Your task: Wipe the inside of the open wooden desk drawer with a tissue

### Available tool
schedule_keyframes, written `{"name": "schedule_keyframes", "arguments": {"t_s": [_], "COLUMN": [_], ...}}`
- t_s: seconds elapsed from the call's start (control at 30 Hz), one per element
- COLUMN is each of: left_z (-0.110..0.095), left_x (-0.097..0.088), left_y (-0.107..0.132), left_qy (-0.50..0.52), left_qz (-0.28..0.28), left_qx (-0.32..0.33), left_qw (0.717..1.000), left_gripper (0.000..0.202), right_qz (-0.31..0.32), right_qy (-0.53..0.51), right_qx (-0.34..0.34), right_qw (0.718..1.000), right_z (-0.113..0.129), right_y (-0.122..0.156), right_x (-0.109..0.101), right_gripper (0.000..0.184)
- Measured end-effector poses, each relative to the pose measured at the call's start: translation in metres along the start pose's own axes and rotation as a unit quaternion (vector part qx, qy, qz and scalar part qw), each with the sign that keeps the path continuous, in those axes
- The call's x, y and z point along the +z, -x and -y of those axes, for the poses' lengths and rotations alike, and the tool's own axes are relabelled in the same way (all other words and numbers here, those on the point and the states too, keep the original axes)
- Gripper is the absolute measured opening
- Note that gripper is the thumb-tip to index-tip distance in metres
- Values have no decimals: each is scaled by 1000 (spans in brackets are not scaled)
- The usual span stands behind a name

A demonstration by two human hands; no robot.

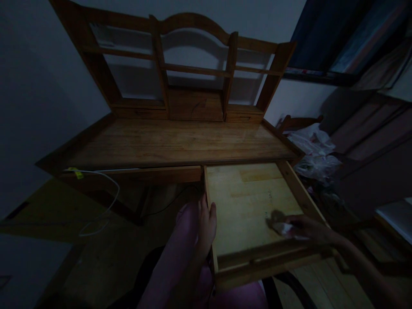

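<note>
Drawer [238, 210] of pale wood stands pulled out toward you from the table [193, 143]. Well left of the drawer, a white cable [119, 188] with a yellow tag [77, 174] hangs looped at the table's front edge. Beyond the drawer, a wooden shelf unit [196, 70] with an arched top rises at the table's back. Your left hand [207, 225] lies along the drawer's left wall, fingers extended. Your hands are well apart: over the drawer's floor, toward its front right corner, your right hand [298, 226] is closed on a whitish-brown wad [277, 220], too blurred to tell whether it touches the wood. Right of the drawer, plastic bags [312, 139] sit heaped by a chair back [299, 122].
</note>
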State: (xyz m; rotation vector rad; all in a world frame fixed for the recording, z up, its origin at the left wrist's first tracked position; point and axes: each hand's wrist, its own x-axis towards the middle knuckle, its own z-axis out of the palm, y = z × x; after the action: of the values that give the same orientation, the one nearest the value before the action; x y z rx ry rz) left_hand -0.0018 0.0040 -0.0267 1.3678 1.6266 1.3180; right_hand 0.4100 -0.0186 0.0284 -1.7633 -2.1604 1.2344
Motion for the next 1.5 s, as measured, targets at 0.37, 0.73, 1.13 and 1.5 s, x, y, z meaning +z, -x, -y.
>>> {"name": "schedule_keyframes", "arguments": {"t_s": [0.37, 0.73, 1.13, 1.5], "left_z": [5, 1, -1, 0], "left_x": [4, 2, 1, 2], "left_y": [1, -1, 1, 1], "left_qy": [-5, -1, -3, 7], "left_qz": [-6, -4, 0, -5], "left_qx": [7, 0, -4, -5], "left_qw": [1000, 1000, 1000, 1000], "left_gripper": [47, 46, 48, 46], "right_qz": [-224, -10, 122, 3], "right_qy": [-7, -13, -92, -51], "right_qx": [9, -64, -6, -79], "right_qw": [975, 998, 988, 996], "right_z": [-1, 67, 97, 111], "right_y": [-14, -26, -12, -12], "right_x": [0, 65, 77, 68], "right_gripper": [49, 30, 46, 19]}}
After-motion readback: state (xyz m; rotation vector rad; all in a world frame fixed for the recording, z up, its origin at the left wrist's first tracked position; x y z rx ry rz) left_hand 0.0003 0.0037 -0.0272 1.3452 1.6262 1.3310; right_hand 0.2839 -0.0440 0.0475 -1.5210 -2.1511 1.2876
